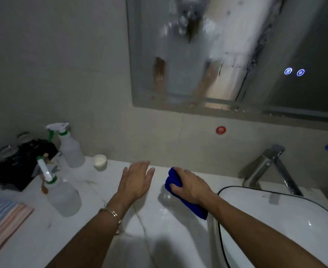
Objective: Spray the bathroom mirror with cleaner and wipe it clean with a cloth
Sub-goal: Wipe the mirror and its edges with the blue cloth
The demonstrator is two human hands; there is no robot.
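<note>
Mirror [217, 55] is hanging on the wall above the counter [93, 219], its top and right side running out of frame. Wet smears and foam are blurring the glass, so the reflection is hard to make out. Two small lit symbols [294, 71] are glowing on its right part.

The right hand [192, 187] is gripping a blue cloth [172, 178], fingers curled round it, low over the counter by the left rim of the basin [275, 219]. The hand is covering the middle of the cloth.

The left hand [137, 180] is lying flat just beside it, fingers straight and holding nothing (touching the counter or hovering: cannot tell). A bracelet [111, 212] is sitting on that wrist.

A spray bottle [70, 149] is standing upright at the back left, well apart from both hands. A second bottle [63, 196] is standing nearer, its nozzle blurred. A black object [18, 165] behind them is too dark to identify. A striped towel [2, 215] is being cut off by the left edge.
</note>
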